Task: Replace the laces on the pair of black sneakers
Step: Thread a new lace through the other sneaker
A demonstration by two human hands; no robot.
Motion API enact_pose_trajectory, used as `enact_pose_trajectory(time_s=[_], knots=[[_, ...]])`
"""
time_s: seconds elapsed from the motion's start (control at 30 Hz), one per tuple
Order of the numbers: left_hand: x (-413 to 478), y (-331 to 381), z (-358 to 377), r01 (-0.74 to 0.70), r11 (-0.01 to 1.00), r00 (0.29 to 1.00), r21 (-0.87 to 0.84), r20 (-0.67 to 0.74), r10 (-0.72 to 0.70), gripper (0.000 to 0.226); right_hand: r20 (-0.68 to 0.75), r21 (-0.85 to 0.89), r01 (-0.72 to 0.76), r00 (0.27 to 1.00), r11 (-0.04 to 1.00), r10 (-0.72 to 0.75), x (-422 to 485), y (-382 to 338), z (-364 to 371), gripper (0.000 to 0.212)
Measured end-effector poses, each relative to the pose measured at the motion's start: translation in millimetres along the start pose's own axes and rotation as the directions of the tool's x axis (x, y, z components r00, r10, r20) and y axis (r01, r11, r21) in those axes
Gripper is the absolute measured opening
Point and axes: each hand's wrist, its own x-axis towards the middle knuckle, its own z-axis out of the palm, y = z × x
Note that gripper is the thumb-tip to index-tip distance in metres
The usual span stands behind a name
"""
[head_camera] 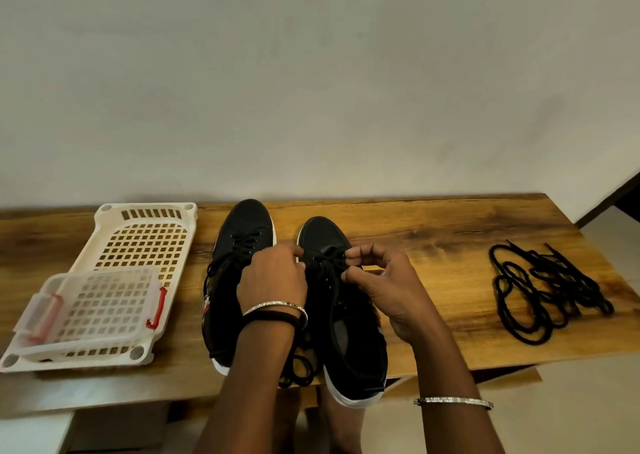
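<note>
On the wooden tabletop (433,232), your left hand (272,280) steadies the right sneaker (349,332) while your right hand (384,280) pinches its lace (332,280).

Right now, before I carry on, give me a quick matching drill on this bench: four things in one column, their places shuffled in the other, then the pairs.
Things:
1. white tray
2. loose laces
3. right hand
4. left sneaker

Places:
A. far right of the bench, lying in a tangle
B. pinching a lace over the right sneaker
C. far left of the bench, a clear box resting on it
D. between the tray and the other shoe, toe toward the wall

Pairs: 1-C, 2-A, 3-B, 4-D
</note>
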Motion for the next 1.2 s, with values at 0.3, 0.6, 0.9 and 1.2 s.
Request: enact_pose_trajectory(time_s=[0.3, 0.6, 0.9, 1.2], knots=[[3, -2, 10, -0.015, 0.988, 0.998, -0.156, 0.056, 0.024, 0.018, -0.027, -0.205, 0.042, 0.998, 0.978, -0.049, -5, -11, 1, 0.025], [-25, 26, -62, 0.140, 0.312, 0.964, -0.940, 0.202, 0.174, 0.036, 0.189, -0.024, 0.154, 0.971, 0.988, -0.147, -28, -46, 15, 0.027], [-1, -6, -36, -0.107, 0.721, 0.994, -0.685, -0.057, 0.093, 0.019, 0.259, 0.505, 0.006, 0.953, 0.863, -0.159, -34, -63, 4, 0.020], [3, -19, -30, 0.123, 0.780, 0.925, -0.613, -0.214, -0.314, 0.019, -0.156, 0.908, 0.204, 0.975, 0.365, -0.157, -21, -45, -68, 0.036]])
